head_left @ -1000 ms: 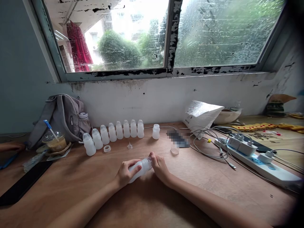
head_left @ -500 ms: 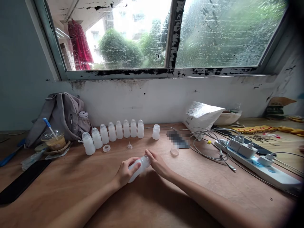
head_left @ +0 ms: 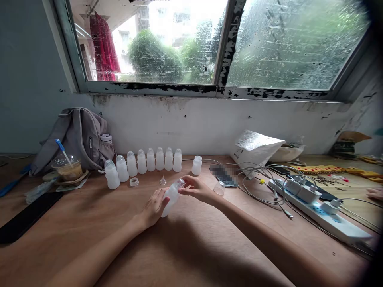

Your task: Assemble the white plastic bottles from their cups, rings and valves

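My left hand point(head_left: 154, 206) is wrapped round a frosted white baby bottle point(head_left: 170, 201), which leans to the right above the wooden table. At the bottle's top, the fingers of my right hand point(head_left: 194, 188) pinch its clear cap point(head_left: 178, 183). Just beyond lie a clear bottle teat point(head_left: 162, 181) and a white collar ring point(head_left: 134, 181). Behind them stands a curved row of capped baby bottles point(head_left: 141, 162). An uncapped bottle point(head_left: 196, 166) stands by itself to their right. Near my right wrist is a loose clear cap point(head_left: 219, 188).
A grey backpack point(head_left: 79, 139), an iced drink cup point(head_left: 68, 167) and a black slab point(head_left: 30, 217) are on the left. To the right lie a partly blurred phone point(head_left: 224, 176), tangled cables point(head_left: 254, 187) and a white power strip point(head_left: 323, 213). Another person's hand point(head_left: 375, 194) shows at the right edge.
The held bottle has come up more upright and slightly away from me. My right hand has shifted its fingers on the cap. The other person's hand shows more at the right.
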Action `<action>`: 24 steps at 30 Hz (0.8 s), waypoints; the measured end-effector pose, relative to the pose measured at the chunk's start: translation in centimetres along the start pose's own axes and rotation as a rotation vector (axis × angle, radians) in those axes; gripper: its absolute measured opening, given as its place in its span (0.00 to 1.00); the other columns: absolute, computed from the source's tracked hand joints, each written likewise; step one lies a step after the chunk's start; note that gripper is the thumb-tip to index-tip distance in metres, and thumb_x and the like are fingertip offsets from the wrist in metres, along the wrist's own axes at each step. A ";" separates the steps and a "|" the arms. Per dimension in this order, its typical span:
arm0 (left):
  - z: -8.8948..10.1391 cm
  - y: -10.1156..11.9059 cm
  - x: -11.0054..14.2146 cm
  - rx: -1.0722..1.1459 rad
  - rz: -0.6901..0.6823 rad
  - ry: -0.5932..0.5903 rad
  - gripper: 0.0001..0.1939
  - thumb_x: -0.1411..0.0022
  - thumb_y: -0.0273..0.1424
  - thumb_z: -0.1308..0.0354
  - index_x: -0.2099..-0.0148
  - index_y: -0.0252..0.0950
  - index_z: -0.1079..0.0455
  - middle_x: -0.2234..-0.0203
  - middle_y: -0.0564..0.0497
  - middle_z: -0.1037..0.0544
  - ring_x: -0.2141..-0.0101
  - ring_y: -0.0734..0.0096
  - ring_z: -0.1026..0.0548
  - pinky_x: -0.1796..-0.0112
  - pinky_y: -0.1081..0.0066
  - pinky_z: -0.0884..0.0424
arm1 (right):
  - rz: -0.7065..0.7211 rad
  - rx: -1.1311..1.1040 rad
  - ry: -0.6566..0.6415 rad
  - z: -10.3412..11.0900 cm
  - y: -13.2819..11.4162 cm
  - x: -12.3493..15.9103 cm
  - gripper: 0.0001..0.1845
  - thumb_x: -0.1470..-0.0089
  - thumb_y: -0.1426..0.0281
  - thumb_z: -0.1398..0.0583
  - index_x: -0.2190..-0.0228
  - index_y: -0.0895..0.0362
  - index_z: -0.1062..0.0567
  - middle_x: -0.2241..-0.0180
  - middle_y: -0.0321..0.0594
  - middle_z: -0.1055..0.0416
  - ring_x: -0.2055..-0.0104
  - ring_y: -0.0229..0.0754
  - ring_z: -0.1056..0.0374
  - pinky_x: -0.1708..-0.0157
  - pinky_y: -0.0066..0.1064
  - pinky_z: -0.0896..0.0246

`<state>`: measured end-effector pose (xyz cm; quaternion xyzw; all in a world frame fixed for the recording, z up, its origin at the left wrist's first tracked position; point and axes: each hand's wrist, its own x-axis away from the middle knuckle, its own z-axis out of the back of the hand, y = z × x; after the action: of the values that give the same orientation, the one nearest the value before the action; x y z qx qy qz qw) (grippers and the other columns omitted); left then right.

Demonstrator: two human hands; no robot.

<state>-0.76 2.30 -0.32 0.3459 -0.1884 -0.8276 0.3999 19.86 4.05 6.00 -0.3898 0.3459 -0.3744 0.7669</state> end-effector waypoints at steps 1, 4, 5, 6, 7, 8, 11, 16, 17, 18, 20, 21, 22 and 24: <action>0.0 -0.2 0.0 -0.061 -0.010 -0.004 0.24 0.38 0.44 0.62 0.45 0.37 0.44 0.55 0.44 0.33 0.56 0.59 0.36 0.54 0.61 0.41 | -0.008 -0.015 0.018 -0.2 -0.1 -0.2 0.21 0.57 0.59 0.39 0.62 0.57 0.32 0.68 0.39 0.32 0.69 0.37 0.35 0.76 0.25 0.38; -0.1 -0.8 0.2 -0.215 0.003 -0.020 0.25 0.40 0.45 0.57 0.46 0.35 0.44 0.55 0.42 0.33 0.56 0.57 0.36 0.55 0.58 0.41 | -0.009 0.011 0.075 -0.8 -0.4 -0.6 0.23 0.57 0.58 0.39 0.60 0.55 0.33 0.66 0.39 0.31 0.70 0.37 0.34 0.78 0.25 0.38; -0.2 -1.0 0.2 -0.248 0.016 -0.020 0.24 0.40 0.45 0.56 0.48 0.35 0.43 0.57 0.42 0.33 0.57 0.57 0.36 0.55 0.58 0.40 | 0.009 0.057 0.099 -1.1 -0.6 -0.7 0.22 0.57 0.58 0.39 0.61 0.55 0.33 0.65 0.40 0.31 0.70 0.37 0.34 0.77 0.26 0.38; -0.3 -1.2 0.2 -0.273 0.028 -0.021 0.23 0.40 0.45 0.56 0.50 0.34 0.42 0.58 0.42 0.33 0.57 0.57 0.35 0.56 0.58 0.40 | 0.034 0.115 0.126 -1.4 -0.7 -0.8 0.20 0.56 0.58 0.40 0.62 0.55 0.32 0.64 0.40 0.31 0.70 0.37 0.34 0.76 0.26 0.38; -0.4 -1.4 0.2 -0.295 0.041 -0.021 0.22 0.41 0.45 0.56 0.51 0.34 0.41 0.59 0.43 0.32 0.58 0.57 0.35 0.56 0.58 0.39 | 0.061 0.178 0.154 -1.7 -0.9 -0.9 0.18 0.56 0.58 0.40 0.63 0.54 0.32 0.64 0.40 0.32 0.69 0.37 0.34 0.75 0.27 0.37; -0.5 -1.5 0.2 -0.314 0.056 -0.022 0.22 0.41 0.45 0.55 0.53 0.34 0.40 0.59 0.43 0.32 0.58 0.57 0.35 0.57 0.58 0.39 | 0.086 0.234 0.181 -2.1 -1.1 -1.1 0.18 0.55 0.58 0.40 0.63 0.54 0.32 0.64 0.40 0.32 0.68 0.38 0.34 0.73 0.28 0.38; -0.7 -1.7 0.0 -0.345 0.115 -0.035 0.22 0.44 0.46 0.52 0.56 0.34 0.39 0.61 0.43 0.32 0.59 0.57 0.34 0.58 0.59 0.39 | 0.139 0.352 0.215 -3.2 -1.4 -1.4 0.20 0.54 0.59 0.41 0.58 0.52 0.34 0.63 0.39 0.32 0.67 0.38 0.35 0.70 0.29 0.39; -0.5 -1.5 -0.1 -0.371 0.187 -0.040 0.25 0.48 0.48 0.48 0.57 0.31 0.39 0.61 0.41 0.32 0.57 0.54 0.35 0.58 0.60 0.39 | 0.154 0.507 0.231 -3.9 -1.5 -2.3 0.21 0.55 0.59 0.40 0.59 0.51 0.35 0.63 0.38 0.32 0.66 0.40 0.36 0.69 0.30 0.42; -0.5 -1.5 0.0 -0.377 0.169 -0.040 0.26 0.49 0.48 0.46 0.56 0.32 0.39 0.60 0.41 0.32 0.57 0.54 0.35 0.57 0.59 0.39 | 0.143 0.533 0.216 -3.7 -1.6 -2.5 0.21 0.55 0.59 0.40 0.59 0.51 0.35 0.64 0.38 0.31 0.67 0.40 0.35 0.69 0.30 0.42; -0.4 -1.5 0.0 -0.381 0.140 -0.041 0.28 0.49 0.48 0.46 0.54 0.32 0.40 0.58 0.42 0.33 0.56 0.55 0.36 0.57 0.59 0.40 | 0.131 0.562 0.195 -3.2 -1.5 -2.9 0.20 0.55 0.60 0.40 0.59 0.52 0.35 0.66 0.39 0.31 0.67 0.40 0.35 0.70 0.30 0.43; -0.3 -1.7 0.1 -0.392 0.072 -0.039 0.30 0.49 0.49 0.46 0.50 0.34 0.43 0.54 0.43 0.34 0.53 0.56 0.37 0.55 0.59 0.41 | 0.101 0.638 0.170 -1.7 -1.5 -3.8 0.20 0.55 0.62 0.39 0.60 0.54 0.35 0.68 0.40 0.30 0.66 0.42 0.35 0.70 0.30 0.44; -0.2 -2.0 0.2 -0.406 0.044 -0.031 0.31 0.48 0.49 0.47 0.48 0.35 0.44 0.53 0.43 0.35 0.52 0.56 0.38 0.53 0.59 0.42 | 0.081 0.685 0.183 -0.7 -1.4 -4.3 0.20 0.56 0.63 0.39 0.60 0.54 0.35 0.67 0.40 0.30 0.65 0.43 0.35 0.69 0.30 0.44; -0.1 -2.3 0.2 -0.431 0.026 -0.017 0.30 0.47 0.49 0.49 0.47 0.35 0.45 0.52 0.43 0.36 0.51 0.57 0.39 0.53 0.58 0.43 | 0.055 0.732 0.209 0.4 -1.3 -4.9 0.21 0.56 0.64 0.38 0.59 0.55 0.35 0.66 0.41 0.30 0.64 0.43 0.35 0.68 0.30 0.44; 0.3 -3.1 0.1 -0.504 0.012 0.026 0.28 0.44 0.47 0.51 0.47 0.36 0.44 0.51 0.43 0.36 0.49 0.57 0.40 0.51 0.58 0.45 | -0.015 0.821 0.273 2.6 -0.9 -6.2 0.22 0.56 0.65 0.38 0.58 0.54 0.36 0.65 0.42 0.30 0.61 0.44 0.36 0.66 0.30 0.45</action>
<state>-2.65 4.14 -2.00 0.2445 0.0271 -0.8416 0.4808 18.73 9.80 9.49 -0.0018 0.2638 -0.5349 0.8027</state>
